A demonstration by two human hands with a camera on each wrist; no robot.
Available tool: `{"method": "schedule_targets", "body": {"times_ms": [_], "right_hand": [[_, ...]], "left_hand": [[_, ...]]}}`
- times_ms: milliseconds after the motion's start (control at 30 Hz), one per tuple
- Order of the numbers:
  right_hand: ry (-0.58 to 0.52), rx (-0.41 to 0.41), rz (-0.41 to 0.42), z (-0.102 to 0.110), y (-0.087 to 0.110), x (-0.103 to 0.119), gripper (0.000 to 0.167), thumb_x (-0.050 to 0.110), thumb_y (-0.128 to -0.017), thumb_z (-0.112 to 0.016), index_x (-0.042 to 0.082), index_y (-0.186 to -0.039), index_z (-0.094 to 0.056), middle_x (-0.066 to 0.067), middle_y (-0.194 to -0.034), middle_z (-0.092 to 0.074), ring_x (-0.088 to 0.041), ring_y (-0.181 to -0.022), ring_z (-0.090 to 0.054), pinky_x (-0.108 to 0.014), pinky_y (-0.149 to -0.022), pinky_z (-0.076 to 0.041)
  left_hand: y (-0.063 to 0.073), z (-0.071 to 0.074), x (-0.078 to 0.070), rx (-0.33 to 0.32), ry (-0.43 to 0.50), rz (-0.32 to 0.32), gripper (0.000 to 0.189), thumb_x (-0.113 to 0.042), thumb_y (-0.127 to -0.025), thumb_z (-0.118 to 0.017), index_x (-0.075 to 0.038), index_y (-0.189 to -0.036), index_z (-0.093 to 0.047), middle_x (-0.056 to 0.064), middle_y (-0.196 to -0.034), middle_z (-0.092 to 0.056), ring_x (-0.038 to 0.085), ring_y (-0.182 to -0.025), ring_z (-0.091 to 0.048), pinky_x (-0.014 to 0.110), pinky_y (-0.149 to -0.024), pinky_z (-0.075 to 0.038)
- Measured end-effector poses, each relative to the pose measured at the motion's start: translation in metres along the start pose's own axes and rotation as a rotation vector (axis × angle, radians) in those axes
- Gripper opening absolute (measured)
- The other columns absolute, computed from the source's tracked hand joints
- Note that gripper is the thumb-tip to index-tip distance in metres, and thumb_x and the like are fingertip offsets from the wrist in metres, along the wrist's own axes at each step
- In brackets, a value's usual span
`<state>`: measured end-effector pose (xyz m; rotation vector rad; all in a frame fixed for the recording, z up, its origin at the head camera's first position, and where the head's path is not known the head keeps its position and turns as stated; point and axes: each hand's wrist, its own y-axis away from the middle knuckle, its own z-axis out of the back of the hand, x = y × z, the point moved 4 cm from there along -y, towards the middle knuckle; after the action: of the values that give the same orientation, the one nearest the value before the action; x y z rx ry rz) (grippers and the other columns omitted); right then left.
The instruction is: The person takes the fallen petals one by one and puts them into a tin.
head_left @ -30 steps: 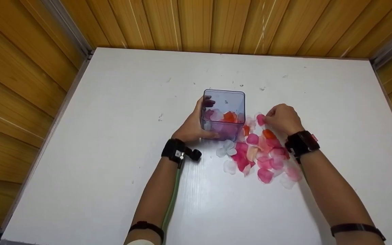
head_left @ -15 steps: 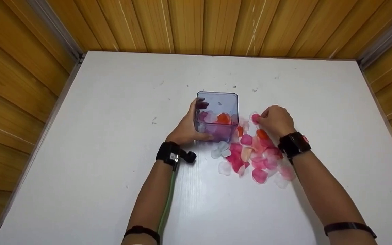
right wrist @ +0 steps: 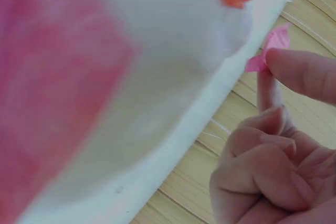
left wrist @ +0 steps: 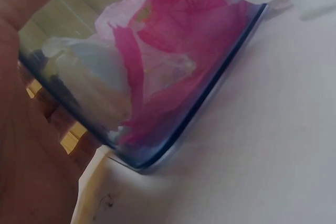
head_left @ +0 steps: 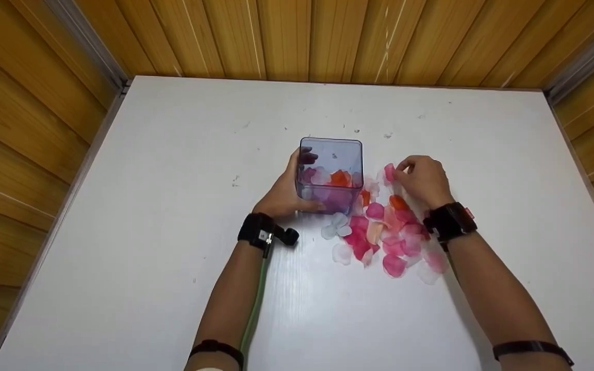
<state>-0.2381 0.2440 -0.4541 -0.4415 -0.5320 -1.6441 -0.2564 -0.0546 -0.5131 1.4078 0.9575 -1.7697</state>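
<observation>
Wood-panelled wall (head_left: 286, 44) behind a white bench (head_left: 188, 159). Step in hand looks like picking up single petals. Right hand (head_left: 426, 178) has a pink petal (head_left: 389, 172) pinched at its fingertips, beyond the far end of the loose petal pile (head_left: 395, 245); can't tell if it's clear of the bench. Left hand (head_left: 279, 193) grips the clear container (head_left: 346, 150) around its left side; petals inside. Pinched petal sits right of the container, apart from it. Next move probably calls for a light, steady pinch; petal looks flimsy.
</observation>
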Motion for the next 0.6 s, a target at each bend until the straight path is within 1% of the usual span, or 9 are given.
{"method": "schedule_targets", "body": {"times_ms": [100,167,233,300,367,400,467,533,600], "right_hand": [[-0.027,-0.075,0.054,0.006,0.004,0.013,0.027,0.024,-0.098,-0.068,-0.002,-0.103,-0.075,-0.015,-0.083,-0.057,-0.027,-0.078,-0.049,-0.037,-0.064,-0.041],[-0.065,-0.148,0.106,0.012,0.008,0.024,0.026,0.023,-0.098,-0.070,-0.003,-0.103,-0.075,-0.016,-0.084,-0.056,-0.027,-0.080,-0.048,-0.037,-0.067,-0.039],[-0.128,-0.230,0.173,0.017,0.014,0.038,0.024,0.020,-0.098,-0.072,-0.004,-0.102,-0.075,-0.016,-0.084,-0.056,-0.027,-0.081,-0.047,-0.036,-0.071,-0.037],[-0.208,-0.303,0.249,0.021,0.021,0.054,0.021,0.016,-0.096,-0.075,-0.004,-0.101,-0.075,-0.017,-0.082,-0.056,-0.027,-0.080,-0.047,-0.033,-0.072,-0.037],[-0.278,-0.348,0.324,0.023,0.030,0.069,0.018,0.014,-0.094,-0.077,-0.004,-0.099,-0.076,-0.015,-0.081,-0.056,-0.025,-0.079,-0.047,-0.029,-0.071,-0.037],[-0.304,-0.356,0.357,0.023,0.034,0.076,0.017,0.012,-0.093,-0.078,-0.003,-0.099,-0.076,-0.015,-0.081,-0.057,-0.024,-0.079,-0.048,-0.026,-0.070,-0.038],[-0.324,-0.340,0.415,0.019,0.041,0.087,0.015,0.011,-0.092,-0.079,-0.002,-0.098,-0.076,-0.014,-0.081,-0.057,-0.022,-0.078,-0.048,-0.024,-0.069,-0.039],[-0.304,-0.300,0.456,0.013,0.047,0.096,0.013,0.010,-0.091,-0.079,-0.001,-0.097,-0.077,-0.014,-0.082,-0.058,-0.021,-0.078,-0.048,-0.025,-0.069,-0.039],[-0.272,-0.250,0.480,0.006,0.050,0.101,0.012,0.009,-0.091,-0.080,-0.001,-0.096,-0.077,-0.015,-0.082,-0.058,-0.024,-0.078,-0.049,-0.028,-0.070,-0.039]], "left_hand": [[0.000,0.000,0.001,0.000,-0.002,0.000,0.127,-0.025,-0.065,-0.098,-0.019,-0.162,-0.016,0.011,-0.156,-0.038,0.020,-0.138,-0.046,0.039,-0.114,-0.041],[-0.001,0.001,0.001,0.002,-0.004,0.000,0.127,-0.025,-0.065,-0.098,-0.018,-0.162,-0.016,0.012,-0.156,-0.038,0.019,-0.138,-0.046,0.039,-0.114,-0.041],[0.000,0.001,0.001,0.002,-0.001,-0.002,0.127,-0.026,-0.065,-0.098,-0.018,-0.162,-0.015,0.013,-0.156,-0.038,0.019,-0.138,-0.045,0.039,-0.115,-0.040],[0.000,0.001,0.000,-0.002,0.002,-0.004,0.128,-0.026,-0.065,-0.098,-0.018,-0.162,-0.015,0.014,-0.156,-0.038,0.019,-0.139,-0.045,0.039,-0.115,-0.039],[0.000,0.000,0.000,-0.004,0.008,-0.004,0.128,-0.026,-0.065,-0.098,-0.018,-0.162,-0.015,0.014,-0.156,-0.038,0.020,-0.139,-0.045,0.040,-0.116,-0.039],[0.000,0.000,0.000,-0.005,0.008,-0.003,0.128,-0.026,-0.065,-0.098,-0.019,-0.162,-0.015,0.014,-0.156,-0.038,0.019,-0.139,-0.045,0.040,-0.116,-0.038],[0.001,0.000,-0.001,-0.007,0.000,-0.004,0.128,-0.026,-0.065,-0.098,-0.019,-0.162,-0.015,0.014,-0.156,-0.038,0.019,-0.139,-0.045,0.039,-0.116,-0.039],[0.001,-0.001,-0.001,-0.007,-0.009,-0.005,0.126,-0.027,-0.065,-0.097,-0.021,-0.162,-0.016,0.013,-0.156,-0.039,0.018,-0.139,-0.045,0.038,-0.116,-0.039],[0.001,-0.001,0.000,-0.009,-0.021,-0.004,0.126,-0.028,-0.065,-0.097,-0.022,-0.161,-0.016,0.011,-0.155,-0.040,0.017,-0.138,-0.046,0.037,-0.115,-0.040]]}}
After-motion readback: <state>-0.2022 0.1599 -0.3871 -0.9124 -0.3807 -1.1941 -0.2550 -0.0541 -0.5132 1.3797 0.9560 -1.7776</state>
